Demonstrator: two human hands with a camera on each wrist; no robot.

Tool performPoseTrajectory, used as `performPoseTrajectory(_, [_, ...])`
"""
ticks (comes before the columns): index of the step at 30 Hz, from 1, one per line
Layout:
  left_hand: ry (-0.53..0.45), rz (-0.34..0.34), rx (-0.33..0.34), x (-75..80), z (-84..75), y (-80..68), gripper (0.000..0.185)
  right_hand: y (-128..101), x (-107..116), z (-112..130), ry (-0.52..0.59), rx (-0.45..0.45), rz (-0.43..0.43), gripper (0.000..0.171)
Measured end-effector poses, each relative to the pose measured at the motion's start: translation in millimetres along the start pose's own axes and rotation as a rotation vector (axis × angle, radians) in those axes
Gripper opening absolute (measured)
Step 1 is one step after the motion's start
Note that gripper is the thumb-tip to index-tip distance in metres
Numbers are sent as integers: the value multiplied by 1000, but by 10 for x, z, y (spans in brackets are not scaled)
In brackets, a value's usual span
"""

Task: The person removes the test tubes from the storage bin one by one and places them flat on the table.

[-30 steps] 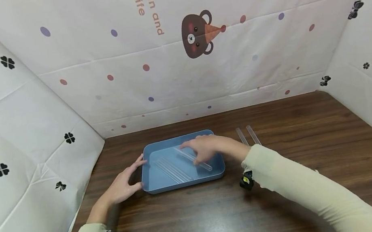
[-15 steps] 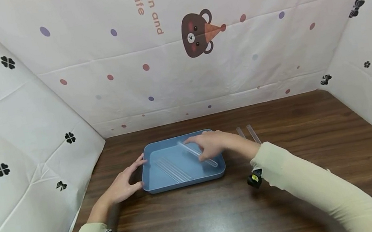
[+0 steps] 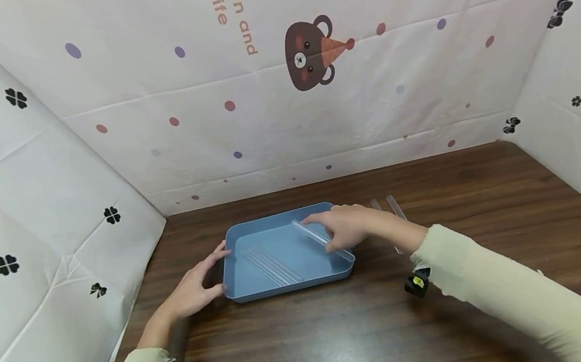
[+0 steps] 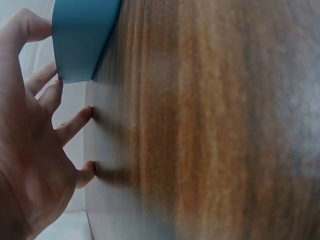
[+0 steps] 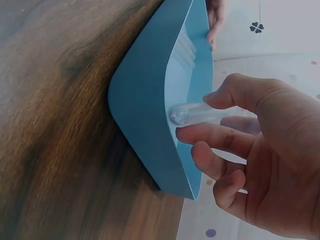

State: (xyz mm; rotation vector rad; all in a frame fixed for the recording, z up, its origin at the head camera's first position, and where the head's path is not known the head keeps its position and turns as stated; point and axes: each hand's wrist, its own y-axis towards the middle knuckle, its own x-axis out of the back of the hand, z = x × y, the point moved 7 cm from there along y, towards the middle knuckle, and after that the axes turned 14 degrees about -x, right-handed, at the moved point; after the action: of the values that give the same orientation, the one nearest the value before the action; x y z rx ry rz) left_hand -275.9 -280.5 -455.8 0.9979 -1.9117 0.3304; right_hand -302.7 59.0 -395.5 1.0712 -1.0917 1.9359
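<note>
A blue tray lies on the wooden table, with clear tubes lying inside it. My right hand pinches another clear tube over the tray's right side; in the right wrist view the tube sits between thumb and fingers above the tray's rim. My left hand rests with straight fingers against the tray's left edge; the left wrist view shows the fingers beside the tray's corner.
Two more clear tubes lie on the table right of the tray, partly behind my right wrist. Patterned white sheets wall in the table at the back, left and right. Bare wood stretches to the right and front.
My right hand has moved to the right with the clear tube, from the tray's middle to above its right rim. The left hand has stayed at the tray's left edge.
</note>
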Motion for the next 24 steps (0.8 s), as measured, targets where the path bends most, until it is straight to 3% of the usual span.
performPoseTrajectory(18, [-13, 1, -6, 10, -1, 3, 73, -248, 126, -314, 51, 14, -57, 79])
performPoseTrajectory(24, [-13, 2, -3, 12, -13, 0, 72, -329, 153, -475, 75, -32, -82, 81])
